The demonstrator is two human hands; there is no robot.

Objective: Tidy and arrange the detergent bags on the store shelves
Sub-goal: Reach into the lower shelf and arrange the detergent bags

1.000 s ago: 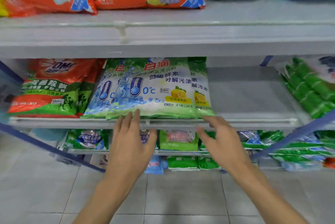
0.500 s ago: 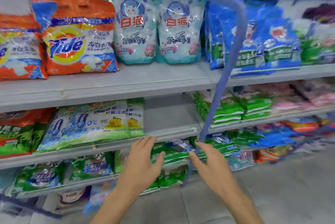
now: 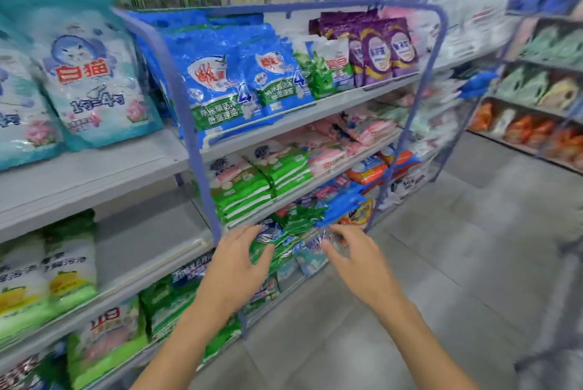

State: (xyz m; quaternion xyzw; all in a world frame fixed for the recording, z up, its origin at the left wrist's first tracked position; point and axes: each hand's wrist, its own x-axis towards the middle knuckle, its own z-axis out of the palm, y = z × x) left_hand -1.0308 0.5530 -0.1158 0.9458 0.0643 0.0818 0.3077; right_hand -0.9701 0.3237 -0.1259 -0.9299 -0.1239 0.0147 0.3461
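Detergent bags fill grey store shelves. Blue bags (image 3: 220,90) stand on an upper shelf inside a blue frame (image 3: 195,150). Green and white bags (image 3: 249,187) are stacked one shelf down. A heap of green crinkled bags (image 3: 296,219) lies on a lower shelf. My left hand (image 3: 236,266) and my right hand (image 3: 356,260) are both held out in front of that heap, fingers spread and loosely bent, holding nothing. They are apart from the bags. Teal cat-logo bags (image 3: 91,80) stand on the shelf at the left.
Purple bags (image 3: 378,49) and pink bags (image 3: 356,134) sit further right. A bare grey shelf stretch (image 3: 151,232) lies to the left of the frame. Grey tiled floor (image 3: 441,263) runs along the aisle, with another shelf row (image 3: 542,90) at the right.
The view has swung right along the aisle, away from the lemon-print bags. Both hands moved with it and now hover before the green heap in the blue-framed unit.
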